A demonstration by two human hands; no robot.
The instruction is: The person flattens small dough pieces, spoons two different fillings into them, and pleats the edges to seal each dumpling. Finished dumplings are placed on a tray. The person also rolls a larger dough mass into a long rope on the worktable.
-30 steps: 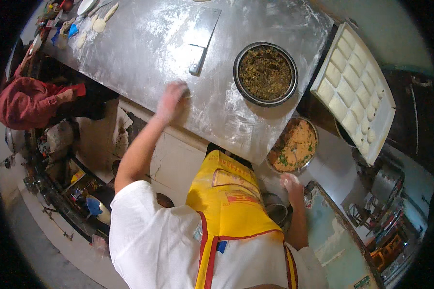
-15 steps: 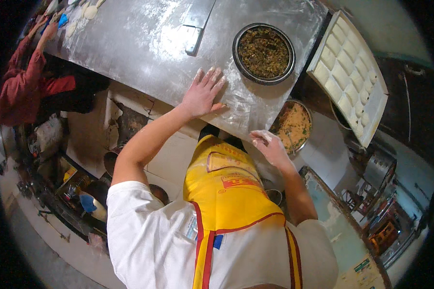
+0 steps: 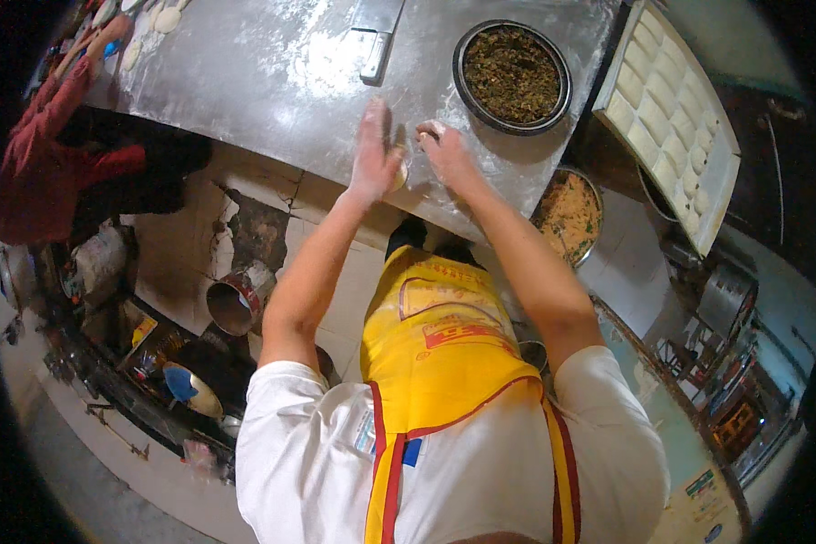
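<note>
Over the near edge of the floured metal table [image 3: 272, 118], my left hand [image 3: 373, 156] is held on its side, fingers stretched out and somewhat blurred. Beside its thumb shows a small pale piece [image 3: 400, 172] that looks like dough; whether the hand grips it I cannot tell. Just to the right, my right hand [image 3: 448, 156] has its fingers curled together above the tabletop, and what they hold, if anything, is hidden. Farther right stands a dark-rimmed bowl of chopped greenish-brown filling [image 3: 511, 74]. A wide-bladed knife with a pale handle [image 3: 375, 56] lies beyond my hands.
At right, a tray [image 3: 722, 204] carries rows of white dough pieces. Below the table's right corner sits a bowl of orange-brown filling [image 3: 569, 218]. A person in a red sleeve [image 3: 54, 172] works at the far left, near flat dough rounds [image 3: 167, 19]. A metal pot [image 3: 234, 306] stands below the table.
My left hand has turned from palm-down and spread to resting on its side. My right hand has come up from below the edge to over the table, close to the left.
</note>
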